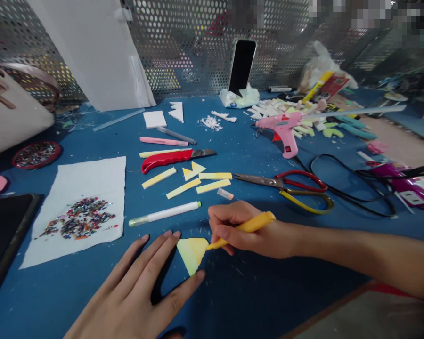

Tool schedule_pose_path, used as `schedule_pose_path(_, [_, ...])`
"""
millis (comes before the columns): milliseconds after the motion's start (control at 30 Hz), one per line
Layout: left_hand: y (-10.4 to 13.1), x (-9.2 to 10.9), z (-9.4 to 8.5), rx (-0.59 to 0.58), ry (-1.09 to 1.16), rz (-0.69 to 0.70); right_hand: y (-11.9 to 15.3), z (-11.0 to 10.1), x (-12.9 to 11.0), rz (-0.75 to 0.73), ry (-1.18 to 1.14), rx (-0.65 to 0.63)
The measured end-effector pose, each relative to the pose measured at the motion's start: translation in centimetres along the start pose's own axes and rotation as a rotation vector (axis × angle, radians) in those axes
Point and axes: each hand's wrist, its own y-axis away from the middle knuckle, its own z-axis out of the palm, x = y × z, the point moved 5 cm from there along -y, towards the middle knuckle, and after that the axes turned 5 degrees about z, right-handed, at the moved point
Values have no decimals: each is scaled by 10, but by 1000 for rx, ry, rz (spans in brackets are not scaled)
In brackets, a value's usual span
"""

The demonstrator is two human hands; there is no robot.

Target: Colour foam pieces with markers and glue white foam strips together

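Note:
A small fan-shaped piece (193,253), yellow on top and pale green at its lower left, lies on the blue table (247,301). My left hand (144,282) is spread flat with fingers apart; its index fingertip and thumb touch the piece's edges. My right hand (243,230) grips a yellow marker (256,222), its tip at the piece's right edge. Just above lie a white marker with a green end (166,213), several yellow-topped strips (159,178) and a small jagged yellow piece (194,170).
A red-handled knife (169,160), scissors (286,182) and a pink glue gun (284,129) lie beyond my hands. Beads on white paper (109,188) and a dark tablet (10,230) are at left. A phone (242,66) stands at the back.

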Motion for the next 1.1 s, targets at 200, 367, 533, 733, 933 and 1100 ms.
schedule_pose_path(200, [-1, 1, -3, 13, 1, 12, -1, -2, 1, -20, -8, 53])
schedule_pose_path(367, [-2, 1, -3, 25, -11, 12, 0, -2, 1, -42, -23, 60])
schedule_pose_path(533, [-1, 2, -4, 9, -24, 7, 1, -1, 1, -38, -22, 22])
schedule_pose_path(733, [-1, 1, -2, 3, -22, 7, 0, 0, 1, -22, 12, 12])
schedule_pose_path(933, [1, 1, -1, 0, -5, 15, 0, 1, 2, -5, 4, -7])
schedule_pose_path(1100, [1, 1, -2, 12, 6, 11, -1, -2, 1, -26, -11, 37])
